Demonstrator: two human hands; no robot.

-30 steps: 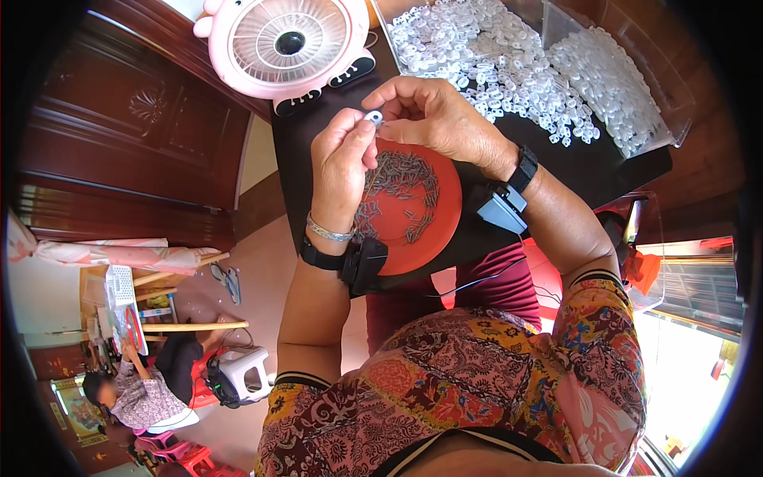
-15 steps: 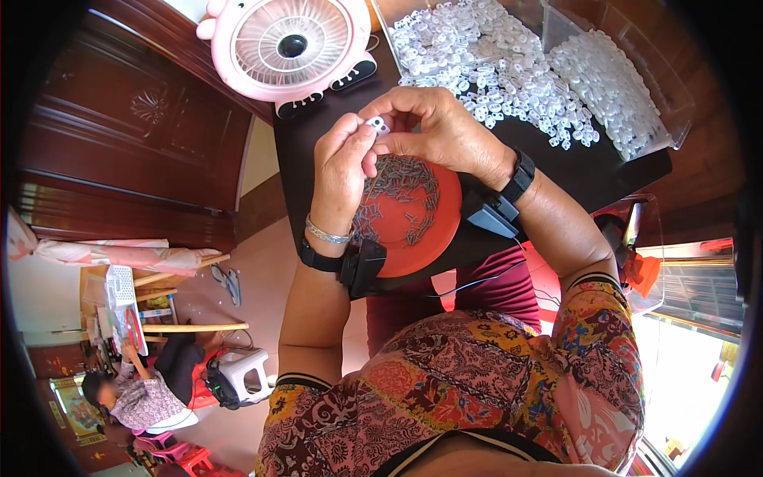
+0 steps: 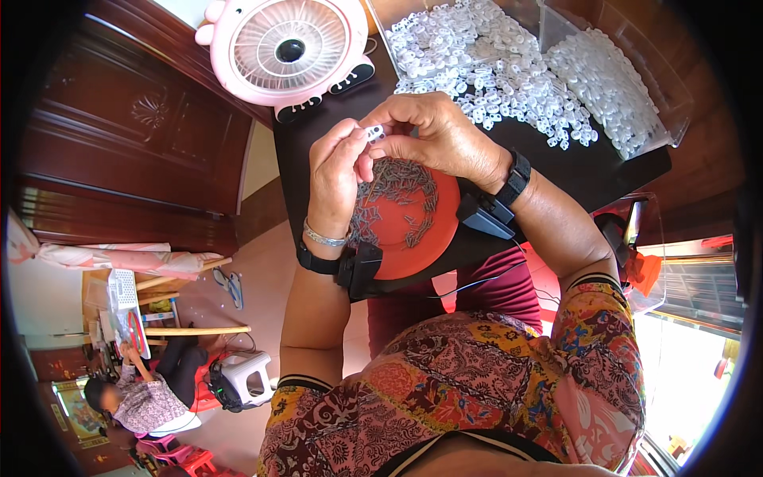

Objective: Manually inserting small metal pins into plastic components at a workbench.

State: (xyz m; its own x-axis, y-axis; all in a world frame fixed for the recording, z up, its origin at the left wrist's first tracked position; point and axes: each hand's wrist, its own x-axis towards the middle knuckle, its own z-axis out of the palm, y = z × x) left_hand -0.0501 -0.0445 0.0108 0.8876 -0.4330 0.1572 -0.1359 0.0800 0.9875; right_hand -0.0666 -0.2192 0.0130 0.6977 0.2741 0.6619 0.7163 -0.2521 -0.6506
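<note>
A small white plastic piece (image 3: 374, 133) with dark holes is pinched between thumb and finger of my left hand (image 3: 334, 175). My right hand (image 3: 445, 139) closes on the same piece from the other side, its fingertips against it. Whether a screw is also in my fingers is hidden. Just below my hands, an orange round plate (image 3: 443, 230) holds many small grey screws (image 3: 413, 183). Beyond my right hand, a heap of similar white plastic pieces (image 3: 509, 83) spills over the dark table.
A clear bin (image 3: 675, 119) of white pieces stands at the far right. A pink fan (image 3: 290, 49) is at the far left of the dark table (image 3: 636, 171). Dark boxes with a cable sit at both wrists. Another person (image 3: 151, 401) sits at the lower left beside a white stool (image 3: 248, 378).
The white piece has turned slightly in my fingers, so more of its holes show. Both hands stay in almost the same place over the plate's far edge.
</note>
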